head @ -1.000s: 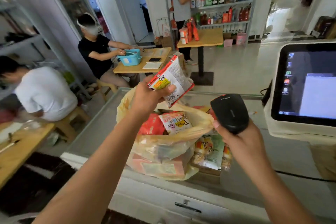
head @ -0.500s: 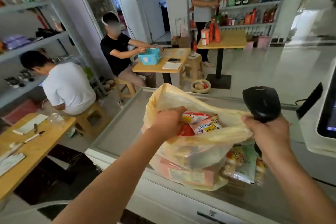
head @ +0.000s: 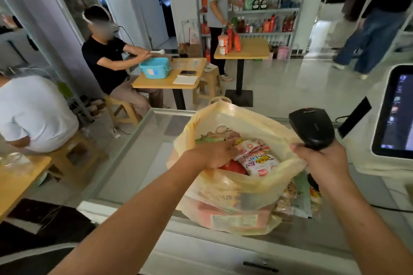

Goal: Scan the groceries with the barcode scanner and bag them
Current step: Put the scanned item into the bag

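A yellow plastic bag (head: 225, 118) stands open on the glass counter (head: 138, 163), full of snack packets. My left hand (head: 212, 155) reaches inside it, fingers stretched over a white snack packet (head: 257, 159) that lies on top of a red one (head: 233, 166). My right hand (head: 324, 163) grips the black barcode scanner (head: 312, 128) upright at the bag's right rim, which lies against its fingers. More packets (head: 299, 198) lie on the counter, half hidden behind the bag's right side.
A white checkout screen (head: 395, 114) stands at the right edge with a black cable (head: 393, 207) trailing over the counter. Beyond the counter are wooden tables, stools, seated people, a standing person at stocked shelves, and someone walking at the far right.
My left hand brought the panda packet down from mid-air into the bag and now lies flatter over the packets. The scanner stayed raised in my right hand. The view shifted left.
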Available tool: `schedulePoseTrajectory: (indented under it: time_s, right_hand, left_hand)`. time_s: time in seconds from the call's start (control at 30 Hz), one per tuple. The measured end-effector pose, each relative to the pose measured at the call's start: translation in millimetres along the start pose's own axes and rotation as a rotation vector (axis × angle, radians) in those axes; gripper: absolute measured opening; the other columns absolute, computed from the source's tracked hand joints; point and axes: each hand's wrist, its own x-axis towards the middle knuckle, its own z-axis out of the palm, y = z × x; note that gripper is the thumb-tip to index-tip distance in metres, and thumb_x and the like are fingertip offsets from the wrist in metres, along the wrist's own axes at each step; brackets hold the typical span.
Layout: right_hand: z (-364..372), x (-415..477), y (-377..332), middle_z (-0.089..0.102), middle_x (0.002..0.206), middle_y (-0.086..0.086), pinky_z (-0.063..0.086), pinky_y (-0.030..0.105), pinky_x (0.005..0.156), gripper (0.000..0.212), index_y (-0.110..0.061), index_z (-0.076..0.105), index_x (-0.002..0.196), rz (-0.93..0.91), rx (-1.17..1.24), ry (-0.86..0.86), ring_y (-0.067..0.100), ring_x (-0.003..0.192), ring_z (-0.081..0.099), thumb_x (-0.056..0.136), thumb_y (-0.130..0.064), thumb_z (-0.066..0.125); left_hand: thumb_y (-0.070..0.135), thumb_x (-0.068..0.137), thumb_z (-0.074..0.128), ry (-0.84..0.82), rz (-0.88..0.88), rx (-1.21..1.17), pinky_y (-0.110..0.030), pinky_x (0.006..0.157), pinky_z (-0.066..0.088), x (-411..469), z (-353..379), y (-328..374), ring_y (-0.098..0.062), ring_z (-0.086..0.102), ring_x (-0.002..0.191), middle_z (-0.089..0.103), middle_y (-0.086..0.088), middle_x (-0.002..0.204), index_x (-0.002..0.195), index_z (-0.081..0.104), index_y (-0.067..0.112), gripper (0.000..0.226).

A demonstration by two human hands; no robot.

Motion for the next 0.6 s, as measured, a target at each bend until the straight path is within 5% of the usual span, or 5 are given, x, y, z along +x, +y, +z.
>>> schedulePoseTrajectory:
  time_s: [0.1, 0.23, 0.3, 0.47, 0.6]
  right_hand:
    - [2, -2, 1, 0.064, 0.100, 0.003, 0.043, 0.036, 0.084, 0.038, -0.021, 0.062, 0.113, 0.002, -0.007, 0.022, 0.023, 0.094, 0.058, 0.079, -0.012, 0.077]
    - [-3, 1, 3, 0.065, 0.099, 0.003, 0.047, 0.041, 0.088, 0.035, -0.025, 0.062, 0.106, 0.011, -0.028, 0.014, 0.025, 0.096, 0.061, 0.078, -0.013, 0.078]
    - [-4, 2, 4, 0.067, 0.099, 0.004, 0.049, 0.047, 0.092, 0.032, -0.026, 0.063, 0.102, 0.024, -0.047, -0.009, 0.027, 0.097, 0.063, 0.077, -0.015, 0.079]
    - [-8, 1, 5, 0.068, 0.087, 0.001, 0.048, 0.038, 0.079, 0.023, -0.025, 0.063, 0.093, 0.041, -0.053, -0.072, 0.021, 0.085, 0.065, 0.079, -0.014, 0.078]
    - [-20, 4, 7, 0.070, 0.084, 0.001, 0.054, 0.039, 0.078, 0.023, -0.023, 0.065, 0.092, 0.060, -0.013, -0.090, 0.017, 0.080, 0.067, 0.078, -0.011, 0.078]
  left_hand:
    - [0.066, 0.097, 0.035, -0.037, 0.033, 0.112, -0.047, 0.121, 0.018, -2, -8, -17, -0.027, 0.021, 0.150, 0.027, 0.002, 0.163, 0.154, 0.025, 0.043, 0.062]
    - [0.070, 0.084, 0.055, -0.187, -0.150, 0.373, -0.064, 0.119, 0.001, -27, -14, -41, -0.034, -0.019, 0.150, -0.022, 0.003, 0.164, 0.151, -0.016, 0.048, 0.100]
    - [0.073, 0.081, 0.058, -0.256, -0.232, 0.385, -0.066, 0.118, 0.000, -41, -17, -47, -0.034, -0.022, 0.149, -0.028, 0.004, 0.162, 0.149, -0.021, 0.050, 0.107]
    - [0.050, 0.091, 0.064, -0.199, -0.028, 0.233, -0.046, 0.122, 0.019, -65, -34, -10, -0.023, 0.015, 0.151, 0.016, 0.005, 0.164, 0.156, 0.005, 0.042, 0.087]
    - [0.044, 0.100, 0.052, 0.329, 0.214, 0.094, -0.033, 0.109, 0.040, -60, -28, 41, -0.012, 0.052, 0.130, 0.055, 0.009, 0.144, 0.142, 0.050, 0.035, 0.044]
